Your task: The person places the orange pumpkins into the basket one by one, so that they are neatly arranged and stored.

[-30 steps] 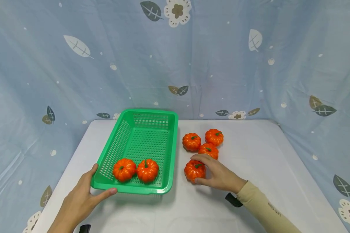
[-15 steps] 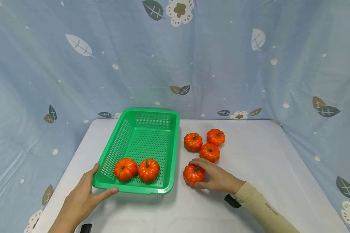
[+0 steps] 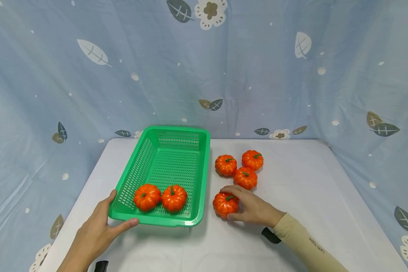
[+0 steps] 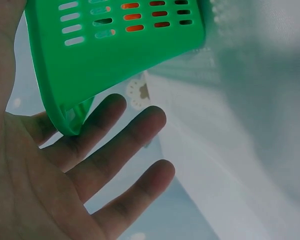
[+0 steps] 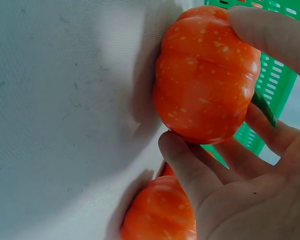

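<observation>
A green plastic basket stands at the left of the white table. Two small orange pumpkins lie side by side at its front end. My left hand holds the basket's front left corner, thumb along the front rim; in the left wrist view the other fingers spread out below the rim. To the basket's right, my right hand grips an orange pumpkin with a green stem. The right wrist view shows this pumpkin between thumb and fingers, close over the table.
Three more pumpkins sit grouped on the white table just behind my right hand. A blue curtain with leaf prints hangs behind and at both sides of the table.
My right hand has closed in on the front pumpkin and shifted it slightly toward me, away from the other three. The left hand stays at the basket corner.
</observation>
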`<state>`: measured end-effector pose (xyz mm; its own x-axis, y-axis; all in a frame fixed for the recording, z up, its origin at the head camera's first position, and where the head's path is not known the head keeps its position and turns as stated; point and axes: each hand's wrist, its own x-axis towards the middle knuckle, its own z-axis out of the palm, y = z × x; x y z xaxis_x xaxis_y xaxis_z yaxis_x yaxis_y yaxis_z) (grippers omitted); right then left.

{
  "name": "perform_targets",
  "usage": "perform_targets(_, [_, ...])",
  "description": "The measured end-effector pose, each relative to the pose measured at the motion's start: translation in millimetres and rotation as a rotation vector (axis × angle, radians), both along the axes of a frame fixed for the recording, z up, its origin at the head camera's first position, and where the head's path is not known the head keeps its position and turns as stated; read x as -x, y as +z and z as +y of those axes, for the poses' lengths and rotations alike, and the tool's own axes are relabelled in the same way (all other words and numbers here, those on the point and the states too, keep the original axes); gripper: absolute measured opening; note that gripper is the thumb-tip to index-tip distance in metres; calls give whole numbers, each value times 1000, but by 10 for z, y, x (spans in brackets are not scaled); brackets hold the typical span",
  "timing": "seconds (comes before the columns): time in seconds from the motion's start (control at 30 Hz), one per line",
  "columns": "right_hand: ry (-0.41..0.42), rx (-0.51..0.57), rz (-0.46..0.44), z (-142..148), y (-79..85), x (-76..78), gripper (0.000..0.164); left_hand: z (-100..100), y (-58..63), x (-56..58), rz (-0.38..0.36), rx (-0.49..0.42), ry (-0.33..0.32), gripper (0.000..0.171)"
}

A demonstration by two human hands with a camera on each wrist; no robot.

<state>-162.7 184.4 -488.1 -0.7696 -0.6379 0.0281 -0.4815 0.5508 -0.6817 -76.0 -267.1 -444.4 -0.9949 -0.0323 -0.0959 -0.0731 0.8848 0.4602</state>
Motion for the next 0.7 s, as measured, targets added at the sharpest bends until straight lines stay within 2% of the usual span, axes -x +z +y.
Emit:
perform_targets(0.27, [-2, 11, 5, 15, -18, -6, 70, 9, 1, -5, 7, -3, -3, 122])
perform_targets(0.7, [-27, 6, -35, 70, -1, -45, 70, 7, 0, -2, -1, 3, -4, 122])
